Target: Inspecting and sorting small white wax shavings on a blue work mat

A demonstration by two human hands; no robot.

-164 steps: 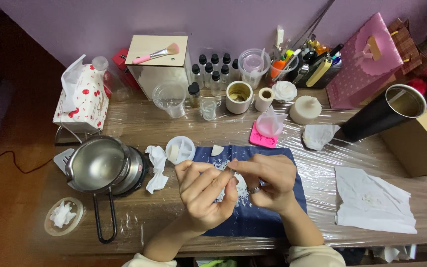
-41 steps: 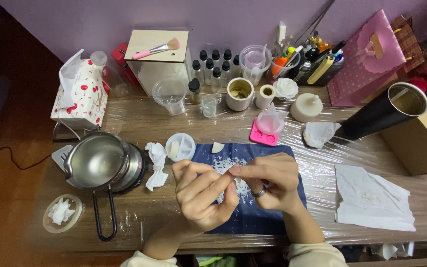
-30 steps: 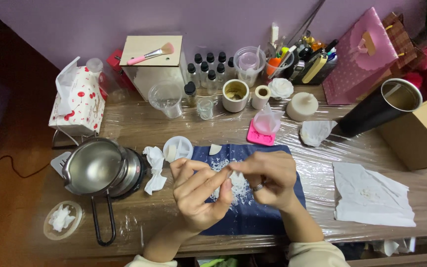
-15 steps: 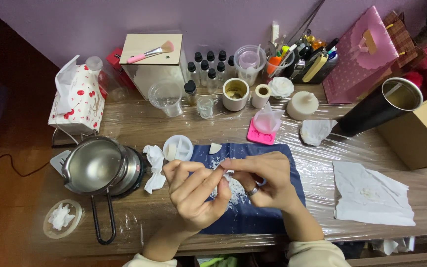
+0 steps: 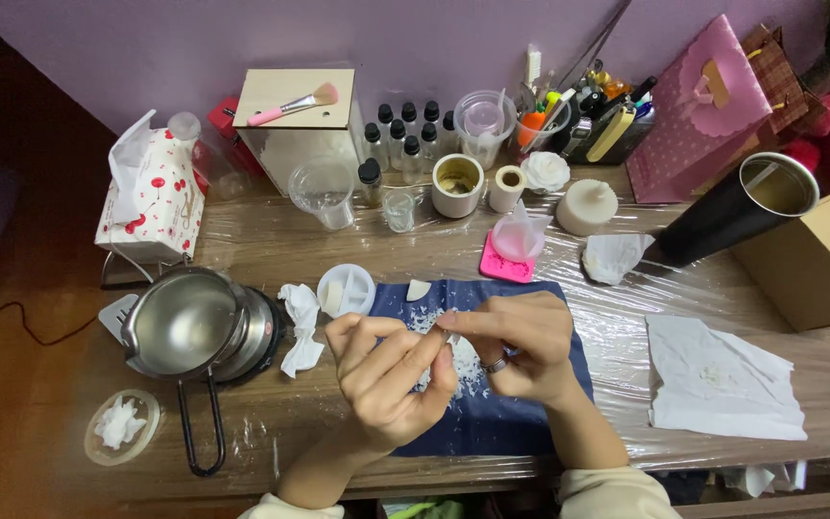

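Observation:
My left hand (image 5: 388,383) and my right hand (image 5: 519,346) are together over a dark blue cloth (image 5: 521,423) at the table's front. Between the fingertips of both hands sits a small white piece (image 5: 451,338), mostly hidden by the fingers. White flakes (image 5: 427,321) are scattered on the cloth beneath the hands. A ring shows on a finger of my right hand. A small white round dish (image 5: 346,289) stands just beyond my left hand.
A metal pot with a black handle (image 5: 189,332) stands at the left, a crumpled white tissue (image 5: 300,327) beside it. White paper (image 5: 722,384) lies at the right. Cups, small dark-capped bottles (image 5: 405,135), a pink mat (image 5: 503,264), a black tumbler (image 5: 732,211) and boxes crowd the back.
Both hands have stayed together over the blue cloth, their fingers shifting slightly around the small white piece. The view has moved a little.

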